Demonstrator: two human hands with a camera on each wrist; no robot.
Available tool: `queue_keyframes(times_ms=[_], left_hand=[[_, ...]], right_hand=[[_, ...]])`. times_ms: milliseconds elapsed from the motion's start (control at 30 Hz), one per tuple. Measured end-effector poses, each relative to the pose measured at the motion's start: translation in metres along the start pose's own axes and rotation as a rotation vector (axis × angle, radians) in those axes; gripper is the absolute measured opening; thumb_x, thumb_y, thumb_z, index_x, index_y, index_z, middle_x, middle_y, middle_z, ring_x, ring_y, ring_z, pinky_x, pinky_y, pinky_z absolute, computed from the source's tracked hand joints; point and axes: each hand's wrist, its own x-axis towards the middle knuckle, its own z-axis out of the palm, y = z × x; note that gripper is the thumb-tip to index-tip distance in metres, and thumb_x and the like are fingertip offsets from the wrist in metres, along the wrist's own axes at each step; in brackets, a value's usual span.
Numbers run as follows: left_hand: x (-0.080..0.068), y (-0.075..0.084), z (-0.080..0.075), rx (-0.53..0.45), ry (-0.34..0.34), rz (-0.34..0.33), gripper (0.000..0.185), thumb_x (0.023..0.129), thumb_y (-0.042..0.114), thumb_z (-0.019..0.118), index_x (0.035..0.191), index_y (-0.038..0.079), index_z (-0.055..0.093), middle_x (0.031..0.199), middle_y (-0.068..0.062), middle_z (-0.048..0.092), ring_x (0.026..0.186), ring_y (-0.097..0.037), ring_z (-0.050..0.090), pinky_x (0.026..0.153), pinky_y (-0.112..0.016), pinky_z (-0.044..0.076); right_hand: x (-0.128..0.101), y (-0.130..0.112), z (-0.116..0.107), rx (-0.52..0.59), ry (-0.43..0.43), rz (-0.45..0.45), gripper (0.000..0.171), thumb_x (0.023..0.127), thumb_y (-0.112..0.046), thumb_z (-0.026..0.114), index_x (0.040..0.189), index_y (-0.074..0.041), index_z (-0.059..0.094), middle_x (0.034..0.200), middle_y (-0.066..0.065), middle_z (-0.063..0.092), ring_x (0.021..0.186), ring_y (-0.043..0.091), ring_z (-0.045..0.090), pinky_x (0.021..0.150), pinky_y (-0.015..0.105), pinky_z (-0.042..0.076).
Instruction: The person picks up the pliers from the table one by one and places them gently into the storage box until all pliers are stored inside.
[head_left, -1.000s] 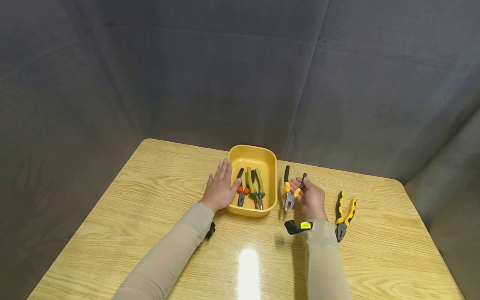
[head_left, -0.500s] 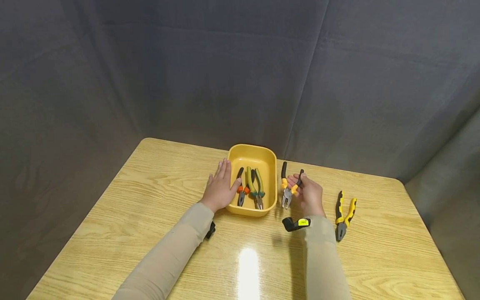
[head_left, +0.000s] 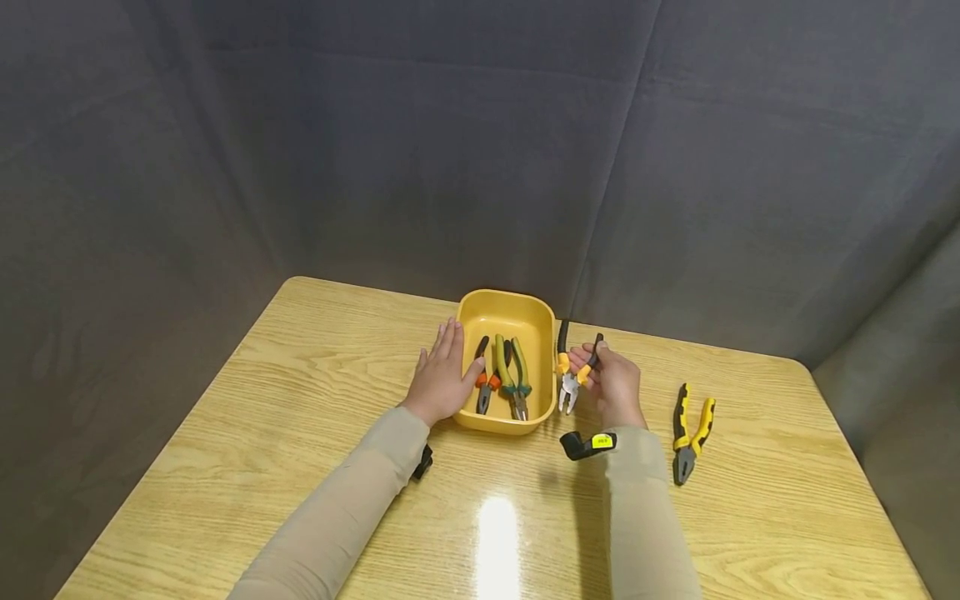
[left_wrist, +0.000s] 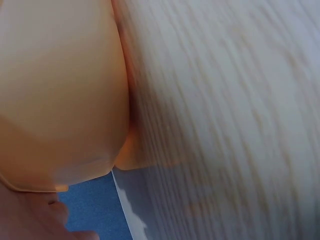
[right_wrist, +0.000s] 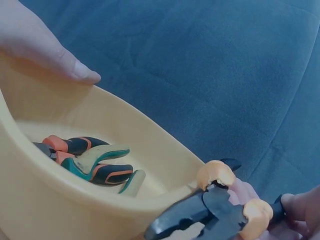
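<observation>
A yellow plastic bin (head_left: 543, 321) stands near the table's back edge. My left hand (head_left: 442, 375) rests on its left rim with straight fingers. Inside lie orange-and-black pliers (head_left: 484, 392) and yellow-green pliers (head_left: 517, 392), side by side. Just right of the bin, my right hand (head_left: 618, 385) grips one handle of black-and-orange pliers (head_left: 570, 385), their metal jaws pointing toward me and spread. In the right wrist view these pliers (right_wrist: 215, 210) overlap the bin's rim (right_wrist: 150, 202). The left wrist view shows the bin's outer wall (left_wrist: 60, 100) and part of my hand below it.
Yellow-and-black pliers (head_left: 690, 437) lie on the wooden table (head_left: 337, 367) to the right of my right forearm. A grey curtain (head_left: 450, 167) hangs behind the table's back edge and at both sides.
My right hand has moved left with the black-and-orange pliers, closer to the bin's right rim. The left hand stays on the bin's left rim.
</observation>
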Motion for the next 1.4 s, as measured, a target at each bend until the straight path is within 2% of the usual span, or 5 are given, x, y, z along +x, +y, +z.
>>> queue_keyframes(times_ms=[400,767,1033,1400], left_hand=[[0.000,0.001,0.000,-0.010,0.005,-0.001,0.078,0.109,0.053,0.029,0.163,0.004,0.003,0.170,-0.011,-0.004,0.156,-0.024,-0.005,0.122,-0.059,0.007],[0.000,-0.001,0.003,-0.006,0.018,0.008,0.078,0.108,0.054,0.028,0.162,0.003,0.004,0.170,-0.013,-0.001,0.156,-0.027,-0.002,0.122,-0.059,0.009],[-0.002,0.001,-0.001,-0.021,0.003,0.004,0.078,0.108,0.055,0.027,0.163,0.005,0.002,0.170,-0.012,-0.004,0.156,-0.025,-0.005,0.122,-0.058,0.008],[-0.001,0.001,-0.001,-0.021,-0.001,0.002,0.078,0.108,0.055,0.026,0.162,0.005,0.001,0.170,-0.012,-0.005,0.155,-0.024,-0.007,0.122,-0.058,0.007]], right_hand=[[-0.002,-0.001,0.010,0.028,-0.029,-0.014,0.037,0.112,-0.018,0.037,0.126,0.012,0.053,0.079,0.003,0.072,0.075,0.011,0.074,0.078,0.024,0.059],[-0.003,0.001,0.025,0.016,-0.063,-0.016,0.040,0.112,-0.018,0.036,0.130,0.015,0.049,0.080,0.004,0.071,0.075,0.011,0.073,0.078,0.024,0.059],[-0.004,0.002,0.032,-0.014,-0.069,-0.024,0.043,0.112,-0.018,0.037,0.135,0.017,0.047,0.083,0.004,0.070,0.076,0.011,0.073,0.080,0.025,0.059],[-0.006,0.007,0.044,-0.003,-0.074,-0.028,0.041,0.112,-0.017,0.038,0.130,0.017,0.049,0.083,0.006,0.070,0.076,0.013,0.073,0.078,0.025,0.059]])
